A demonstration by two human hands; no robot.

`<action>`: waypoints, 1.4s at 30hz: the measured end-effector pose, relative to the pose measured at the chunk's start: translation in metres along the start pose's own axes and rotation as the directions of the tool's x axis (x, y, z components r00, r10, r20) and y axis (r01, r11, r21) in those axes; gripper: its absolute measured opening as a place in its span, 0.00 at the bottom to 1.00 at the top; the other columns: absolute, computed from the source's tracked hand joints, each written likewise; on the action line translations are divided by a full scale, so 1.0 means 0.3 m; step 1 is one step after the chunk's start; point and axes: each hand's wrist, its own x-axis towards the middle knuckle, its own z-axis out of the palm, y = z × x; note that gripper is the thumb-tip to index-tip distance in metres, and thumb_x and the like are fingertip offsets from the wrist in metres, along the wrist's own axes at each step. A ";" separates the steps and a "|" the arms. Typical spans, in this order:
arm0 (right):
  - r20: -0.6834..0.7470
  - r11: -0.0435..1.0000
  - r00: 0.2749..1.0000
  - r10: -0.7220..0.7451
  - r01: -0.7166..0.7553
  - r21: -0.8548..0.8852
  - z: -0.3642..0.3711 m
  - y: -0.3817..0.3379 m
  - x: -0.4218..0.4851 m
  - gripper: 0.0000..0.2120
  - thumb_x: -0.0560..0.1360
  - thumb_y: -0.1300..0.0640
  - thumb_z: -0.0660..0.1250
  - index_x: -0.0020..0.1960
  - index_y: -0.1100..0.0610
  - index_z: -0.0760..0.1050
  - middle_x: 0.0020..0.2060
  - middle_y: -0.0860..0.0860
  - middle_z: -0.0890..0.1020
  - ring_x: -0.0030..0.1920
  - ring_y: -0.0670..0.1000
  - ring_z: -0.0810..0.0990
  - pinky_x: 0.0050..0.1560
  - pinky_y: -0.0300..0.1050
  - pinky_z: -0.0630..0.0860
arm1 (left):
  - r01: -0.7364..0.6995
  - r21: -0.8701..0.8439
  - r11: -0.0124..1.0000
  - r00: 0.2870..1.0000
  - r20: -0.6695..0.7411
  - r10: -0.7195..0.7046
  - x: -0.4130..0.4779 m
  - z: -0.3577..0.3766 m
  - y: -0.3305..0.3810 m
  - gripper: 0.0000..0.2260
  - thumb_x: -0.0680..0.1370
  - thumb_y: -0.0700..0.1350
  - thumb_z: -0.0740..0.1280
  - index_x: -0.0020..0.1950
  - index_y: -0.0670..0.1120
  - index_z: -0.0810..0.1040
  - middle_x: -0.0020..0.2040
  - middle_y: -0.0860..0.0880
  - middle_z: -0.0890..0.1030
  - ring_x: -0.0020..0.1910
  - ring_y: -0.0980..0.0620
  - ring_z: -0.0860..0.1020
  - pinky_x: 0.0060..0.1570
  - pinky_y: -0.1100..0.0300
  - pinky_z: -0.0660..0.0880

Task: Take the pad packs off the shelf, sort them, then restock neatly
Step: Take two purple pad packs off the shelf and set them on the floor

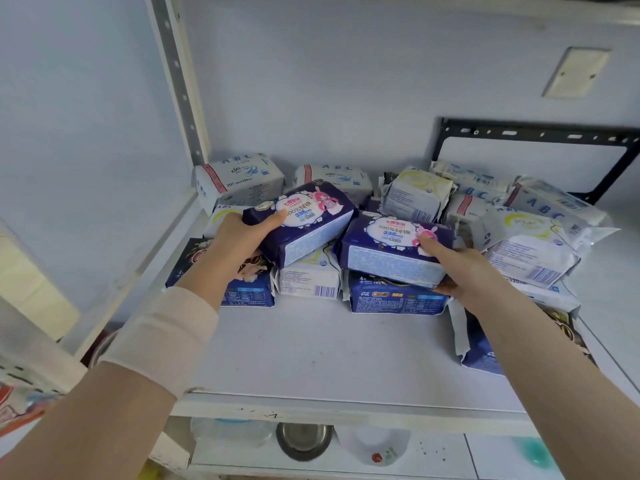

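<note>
— Two purple pad packs are in hand, one for each.

— Which hand has which?

— Her left hand (239, 237) is clamped round the near end of the left purple pack (301, 220), thumb on the printed top, and that pack is tilted. The right hand (460, 268) pinches the right purple pack (394, 247), thumb on top and fingers under its right end.

— Are they off the shelf?

— No, both sit over the heap on the white shelf (311, 348). The right one lies on a blue pack (398, 296). The left one hangs above a white barcoded pack (308, 282). The two purple packs are just beside each other; whether they touch, I can't tell.

— And the rest?

— Two white ABC packs (239, 178) stand along the back wall. A jumble of white packs (530, 244) is piled at the right. Another blue pack (249, 289) lies under the left wrist. A pale sleeve (166, 334) covers that forearm. A black bracket (519, 133) is fixed to the wall, and a steel bowl (304, 441) sits on the level below.
</note>
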 end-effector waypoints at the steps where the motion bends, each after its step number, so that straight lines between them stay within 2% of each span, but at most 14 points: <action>1: 0.011 1.000 1.000 -0.008 0.008 0.012 -0.003 0.000 -0.005 0.18 0.72 0.49 0.70 0.54 0.61 0.73 0.48 0.56 0.79 0.46 0.54 0.78 0.47 0.49 0.78 | -0.001 -0.054 0.999 1.000 0.020 0.003 -0.002 0.000 -0.002 0.21 0.65 0.58 0.75 0.52 0.49 0.76 0.50 0.49 0.82 0.49 0.50 0.81 0.55 0.49 0.77; 5: 0.074 0.995 0.997 0.004 -0.011 0.097 -0.020 -0.005 -0.018 0.10 0.70 0.54 0.72 0.44 0.59 0.74 0.41 0.53 0.81 0.41 0.50 0.79 0.45 0.49 0.77 | -0.008 -0.168 0.986 0.999 0.042 0.015 -0.014 0.000 -0.006 0.19 0.67 0.52 0.76 0.53 0.47 0.76 0.51 0.48 0.82 0.50 0.50 0.81 0.56 0.49 0.76; 9: 0.128 0.979 0.992 0.017 -0.042 0.197 -0.026 -0.003 -0.034 0.07 0.70 0.57 0.72 0.42 0.57 0.75 0.39 0.52 0.82 0.40 0.49 0.81 0.39 0.46 0.79 | -0.026 -0.225 0.974 0.999 0.031 0.034 -0.034 -0.001 -0.002 0.20 0.62 0.53 0.78 0.50 0.51 0.77 0.52 0.49 0.82 0.51 0.50 0.81 0.56 0.48 0.76; 12: 0.125 0.971 0.992 0.003 -0.033 0.237 -0.026 0.004 -0.049 0.05 0.71 0.59 0.71 0.42 0.56 0.75 0.34 0.50 0.84 0.39 0.48 0.81 0.42 0.46 0.81 | -0.044 -0.323 0.945 0.999 -0.006 0.044 -0.053 -0.003 0.003 0.32 0.59 0.50 0.80 0.59 0.47 0.73 0.56 0.47 0.80 0.54 0.49 0.80 0.55 0.49 0.77; 14: 0.132 0.964 0.991 -0.016 -0.020 0.266 -0.030 0.015 -0.058 0.04 0.71 0.59 0.71 0.43 0.57 0.76 0.38 0.51 0.84 0.41 0.49 0.82 0.49 0.48 0.80 | -0.073 -0.387 0.919 0.997 -0.021 0.071 -0.066 -0.006 0.006 0.29 0.64 0.45 0.78 0.61 0.44 0.71 0.58 0.45 0.80 0.54 0.49 0.80 0.54 0.49 0.77; 20: 0.186 0.921 0.978 -0.094 0.015 0.389 -0.060 0.059 -0.125 0.25 0.62 0.55 0.71 0.59 0.60 0.75 0.51 0.52 0.83 0.51 0.50 0.82 0.47 0.42 0.78 | -0.162 -0.440 0.883 0.987 -0.083 0.139 -0.130 -0.051 0.016 0.28 0.68 0.43 0.75 0.65 0.43 0.69 0.59 0.46 0.79 0.55 0.49 0.80 0.52 0.48 0.78; 24: 0.226 0.917 0.963 -0.144 0.044 0.397 -0.104 0.095 -0.214 0.19 0.68 0.57 0.68 0.57 0.59 0.74 0.49 0.52 0.83 0.41 0.44 0.83 0.34 0.35 0.77 | -0.224 -0.418 0.880 0.975 -0.110 0.195 -0.222 -0.062 0.013 0.24 0.69 0.43 0.74 0.62 0.46 0.69 0.59 0.48 0.79 0.57 0.49 0.79 0.50 0.45 0.78; 27: 0.249 0.931 0.955 -0.162 0.064 0.359 -0.156 0.140 -0.284 0.20 0.66 0.55 0.69 0.57 0.58 0.75 0.50 0.53 0.84 0.45 0.47 0.84 0.37 0.41 0.79 | -0.269 -0.448 0.853 0.963 -0.129 0.236 -0.307 -0.062 0.011 0.18 0.69 0.42 0.72 0.57 0.47 0.71 0.54 0.52 0.80 0.54 0.54 0.80 0.50 0.54 0.79; 29: 0.268 0.939 0.949 -0.165 0.068 0.337 -0.192 0.169 -0.331 0.30 0.60 0.51 0.75 0.59 0.58 0.74 0.51 0.53 0.84 0.48 0.50 0.84 0.41 0.48 0.80 | -0.293 -0.439 0.850 0.956 -0.150 0.253 -0.368 -0.065 0.007 0.13 0.71 0.39 0.71 0.51 0.50 0.73 0.49 0.56 0.81 0.50 0.58 0.81 0.52 0.56 0.78; 31: 0.283 0.928 0.943 -0.177 0.065 0.367 -0.229 0.200 -0.378 0.36 0.54 0.52 0.79 0.59 0.59 0.74 0.50 0.53 0.84 0.49 0.51 0.83 0.43 0.46 0.81 | -0.323 -0.421 0.848 0.946 -0.177 0.272 -0.431 -0.070 -0.006 0.11 0.73 0.38 0.69 0.48 0.52 0.73 0.43 0.59 0.83 0.46 0.60 0.81 0.53 0.56 0.77; 32: 0.291 0.923 0.937 -0.191 0.071 0.379 -0.248 0.218 -0.401 0.32 0.56 0.54 0.77 0.59 0.60 0.74 0.49 0.53 0.84 0.49 0.51 0.84 0.42 0.42 0.81 | -0.331 -0.416 0.847 0.942 -0.190 0.275 -0.464 -0.069 -0.015 0.10 0.74 0.38 0.69 0.48 0.51 0.73 0.42 0.59 0.83 0.46 0.61 0.81 0.53 0.56 0.77; 36: 0.344 0.907 0.909 -0.233 0.075 0.414 -0.325 0.313 -0.494 0.21 0.62 0.56 0.70 0.54 0.59 0.75 0.45 0.51 0.85 0.47 0.50 0.84 0.40 0.38 0.80 | -0.339 -0.397 0.853 0.937 -0.223 0.269 -0.602 -0.052 -0.075 0.12 0.73 0.40 0.70 0.51 0.49 0.71 0.50 0.54 0.80 0.49 0.59 0.80 0.53 0.56 0.77; 40: 0.397 0.917 0.882 -0.255 0.091 0.388 -0.384 0.442 -0.572 0.34 0.52 0.49 0.81 0.55 0.58 0.76 0.50 0.53 0.84 0.51 0.51 0.83 0.44 0.39 0.79 | -0.319 -0.353 0.879 0.944 -0.194 0.265 -0.725 -0.032 -0.149 0.23 0.70 0.44 0.73 0.61 0.45 0.69 0.57 0.51 0.79 0.56 0.55 0.79 0.51 0.57 0.77; 42: 0.425 0.923 0.868 -0.255 0.088 0.375 -0.400 0.499 -0.607 0.35 0.53 0.48 0.81 0.56 0.57 0.76 0.53 0.54 0.83 0.53 0.52 0.82 0.46 0.40 0.79 | -0.307 -0.301 0.903 0.948 -0.182 0.261 -0.778 -0.032 -0.185 0.23 0.70 0.44 0.73 0.61 0.46 0.68 0.59 0.50 0.78 0.57 0.54 0.78 0.53 0.55 0.77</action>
